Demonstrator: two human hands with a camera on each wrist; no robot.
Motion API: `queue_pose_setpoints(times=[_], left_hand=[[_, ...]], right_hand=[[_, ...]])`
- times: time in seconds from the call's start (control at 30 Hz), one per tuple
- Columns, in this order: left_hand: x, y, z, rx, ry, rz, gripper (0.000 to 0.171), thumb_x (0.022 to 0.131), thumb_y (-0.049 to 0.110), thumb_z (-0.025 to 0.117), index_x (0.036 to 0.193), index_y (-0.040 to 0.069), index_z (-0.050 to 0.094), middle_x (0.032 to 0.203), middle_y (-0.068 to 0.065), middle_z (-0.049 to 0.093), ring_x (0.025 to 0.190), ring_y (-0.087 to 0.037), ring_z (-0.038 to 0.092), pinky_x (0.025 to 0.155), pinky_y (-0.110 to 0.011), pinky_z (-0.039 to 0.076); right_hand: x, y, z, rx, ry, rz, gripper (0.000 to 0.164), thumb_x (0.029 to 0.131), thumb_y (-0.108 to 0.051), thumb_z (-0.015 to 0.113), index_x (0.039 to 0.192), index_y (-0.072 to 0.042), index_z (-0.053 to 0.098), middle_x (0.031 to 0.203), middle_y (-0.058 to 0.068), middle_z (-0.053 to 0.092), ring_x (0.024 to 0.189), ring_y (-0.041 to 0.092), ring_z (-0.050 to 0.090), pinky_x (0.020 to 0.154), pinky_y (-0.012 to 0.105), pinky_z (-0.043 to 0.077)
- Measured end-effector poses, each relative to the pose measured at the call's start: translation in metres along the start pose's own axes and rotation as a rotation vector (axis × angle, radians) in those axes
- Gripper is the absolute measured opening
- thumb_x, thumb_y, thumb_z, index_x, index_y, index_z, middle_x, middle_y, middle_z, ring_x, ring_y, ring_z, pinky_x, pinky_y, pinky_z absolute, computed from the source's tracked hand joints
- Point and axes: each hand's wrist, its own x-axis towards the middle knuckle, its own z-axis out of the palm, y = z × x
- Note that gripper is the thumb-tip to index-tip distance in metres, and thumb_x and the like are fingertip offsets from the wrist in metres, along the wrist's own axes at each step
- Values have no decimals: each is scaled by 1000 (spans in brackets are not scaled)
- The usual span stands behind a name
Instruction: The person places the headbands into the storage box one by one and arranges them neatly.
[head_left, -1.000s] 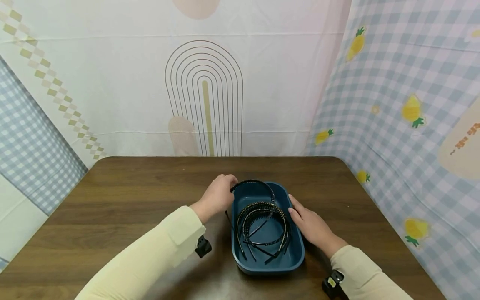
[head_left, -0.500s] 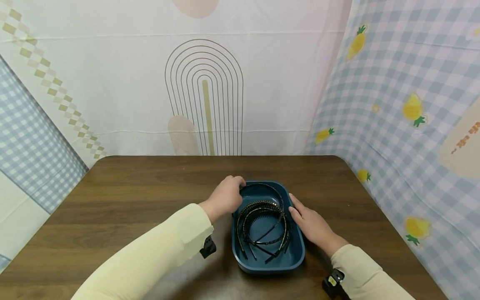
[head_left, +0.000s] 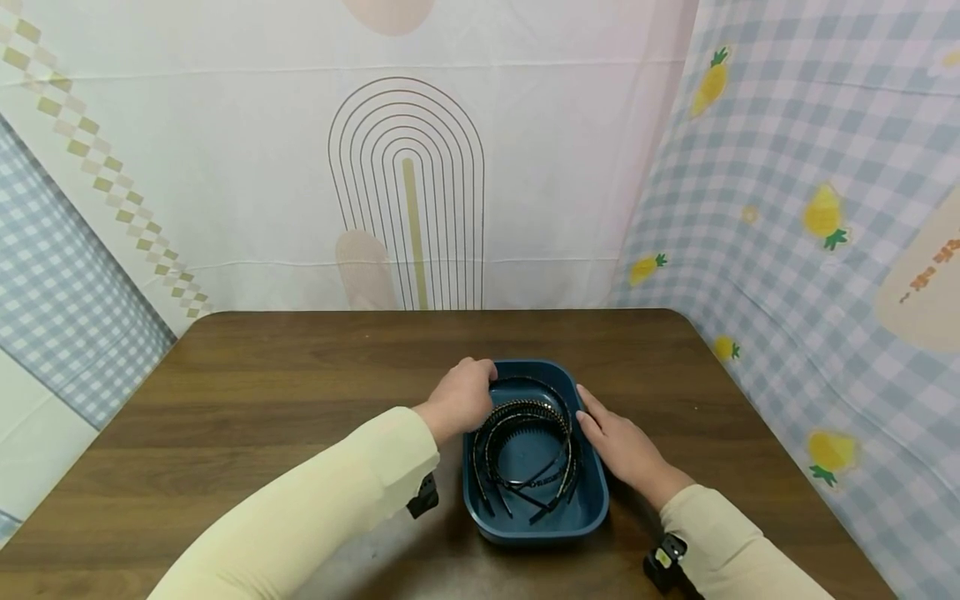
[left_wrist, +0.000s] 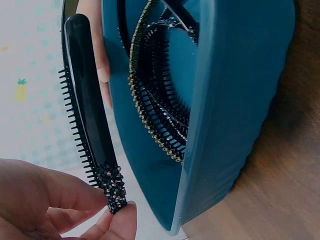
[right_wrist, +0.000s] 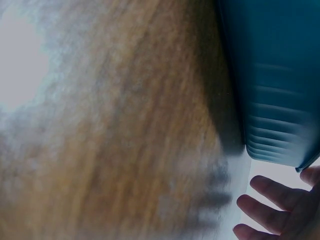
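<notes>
A blue plastic bin (head_left: 538, 534) holds several black headbands (left_wrist: 155, 141), nested in a loose ring, some with small comb teeth and gold or glittery beading. My left hand (head_left: 462, 398) is at the bin's far left corner. Between thumb and fingers it pinches the beaded end of a black toothed headband (left_wrist: 92, 100), whose arc curves over the bin's far part in the head view. My right hand (head_left: 628, 454) rests against the bin's right side, thumb at the rim. Its other fingers (right_wrist: 262, 212) extend nearly straight in the right wrist view.
The bin stands on a brown wood-grain table (head_left: 300, 379). White printed cloth (head_left: 540, 167) hangs behind, and blue checked cloth (head_left: 780, 275) with pineapples hangs at the right. Each wrist carries a small black camera (head_left: 424, 497).
My left hand has moved right with the pinched headband, bringing it from outside the bin's left rim to over the far end. My right hand and the bin stay put.
</notes>
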Motion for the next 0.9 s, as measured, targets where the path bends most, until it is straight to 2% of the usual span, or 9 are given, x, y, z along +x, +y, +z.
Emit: queue_pose_setpoints(times=[0.2,0.33,0.5,0.77,0.9], left_hand=[[3,1,5,16,-39,0,41,90,-10,51,130,0,55,129,-19,52,101,-25,52,75,-34,45],[4,2,9,32,-52,11,39,91,-10,50,128,-1,56,129,-19,53,113,-28,52,85,-37,48],[3,3,10,50,-63,32,36,91,-10,50,125,-3,57,124,-20,55,109,-28,53,91,-41,49],[7,7,14,107,-74,27,36,93,-7,50,128,-2,56,125,-19,56,107,-27,55,87,-38,51],[10,9,16,135,-84,19,36,95,-4,50,131,-1,55,128,-20,54,110,-30,55,86,-38,50]], right_hand=[[0,0,-1,1,-1,1,65,103,-52,23,156,-14,16,151,19,35,130,43,43,103,61,34],[0,0,-1,1,-3,3,66,103,-52,24,156,-13,16,151,19,35,130,43,42,104,61,34],[0,0,-1,3,-14,4,64,104,-49,25,156,-13,16,151,20,34,130,43,42,104,61,34],[1,1,0,2,-11,3,65,104,-52,23,156,-14,15,152,19,33,131,43,41,104,61,33],[1,0,0,3,-12,6,61,105,-46,26,156,-13,15,152,19,34,131,43,42,104,61,33]])
